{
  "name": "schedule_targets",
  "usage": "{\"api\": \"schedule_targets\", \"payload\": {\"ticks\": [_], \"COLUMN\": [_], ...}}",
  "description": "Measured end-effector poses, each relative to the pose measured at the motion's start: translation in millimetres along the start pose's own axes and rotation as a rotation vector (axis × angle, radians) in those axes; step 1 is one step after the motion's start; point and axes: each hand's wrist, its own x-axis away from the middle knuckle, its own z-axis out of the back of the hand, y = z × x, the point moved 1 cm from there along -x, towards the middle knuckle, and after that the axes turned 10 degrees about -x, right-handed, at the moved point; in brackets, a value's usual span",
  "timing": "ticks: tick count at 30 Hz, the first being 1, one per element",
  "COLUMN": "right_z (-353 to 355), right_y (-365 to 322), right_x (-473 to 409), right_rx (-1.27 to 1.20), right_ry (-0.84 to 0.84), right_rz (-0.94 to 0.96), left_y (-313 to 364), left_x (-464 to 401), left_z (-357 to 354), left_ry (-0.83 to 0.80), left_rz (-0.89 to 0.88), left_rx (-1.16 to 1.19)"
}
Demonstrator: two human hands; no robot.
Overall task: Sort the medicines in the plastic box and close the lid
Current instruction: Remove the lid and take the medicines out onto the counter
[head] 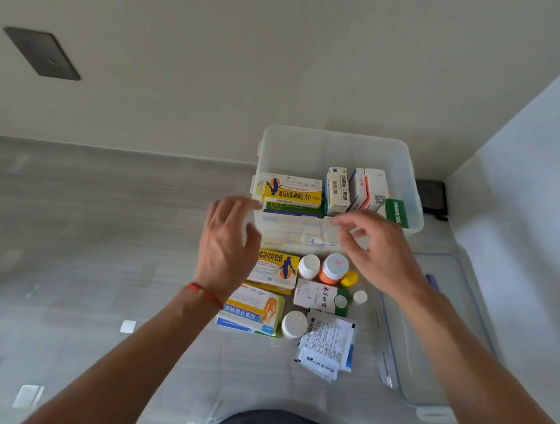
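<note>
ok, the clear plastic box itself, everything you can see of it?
The plastic box is a translucent, rounded-corner tub with a rolled rim, standing upright and open on the grey floor against the wall. Latch tabs show on its left side. Medicine cartons fill its near part, some flat, some on end. Its lid, clear with a blue seal line, lies flat on the floor to its right.

A pale grey floor (92, 234) with a faint wood-like grain fills the lower half of the view, with a few bright patches of light (128, 326) on it. It meets a plain cream wall (280, 66) along a straight line at the far side. A dark rectangular plate (42, 53) sits flush in that wall (its function cannot be told). On the right a whiter wall (527, 179) forms a corner, and a small dark object (432, 195) lies on the floor in that corner. The lighting is soft and even.
</note>
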Motion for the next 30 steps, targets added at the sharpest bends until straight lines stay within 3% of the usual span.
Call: {"api": "schedule_targets", "payload": {"ticks": [3, 6, 10, 14, 19, 25, 30], "right_z": [1.5, -2.6, -19.2, -51.0, -84.8, -86.9, -51.6], "right_y": [-1.6, 8.0, 35.9, 47.8, 61.3, 65.2, 34.2], "right_x": [-36.5, -76.5, -129.8, -170.3, -193.2, -199.5, -186.2], "right_rx": [0.062, 0.174, 0.393, 0.583, 0.708, 0.795, 0.795], "right_ry": [0.094, 0.083, -0.220, -0.487, -0.616, -0.537, -0.352], "right_rz": [0.003, -0.032, -0.158, -0.123, -0.076, -0.035, -0.023], "left_y": [22.0, 27.1, 13.5, 6.7, 7.1, 6.6, 6.4], "left_x": [-53.2, -89.2, -97.5, -97.3, -97.7, -98.5, -98.9], "left_z": [-13.7, -40.2, -73.1, -80.7, -81.8, -80.9, -79.1], "left_ry": [0.039, -0.140, -0.384, -0.371, -0.365, -0.324, -0.242], "left_rz": [-0.107, -0.098, 0.003, -0.007, 0.052, 0.106, 0.131], "left_rx": [-0.022, -0.187, -0.398, -0.409, -0.363, -0.326, -0.240]}}
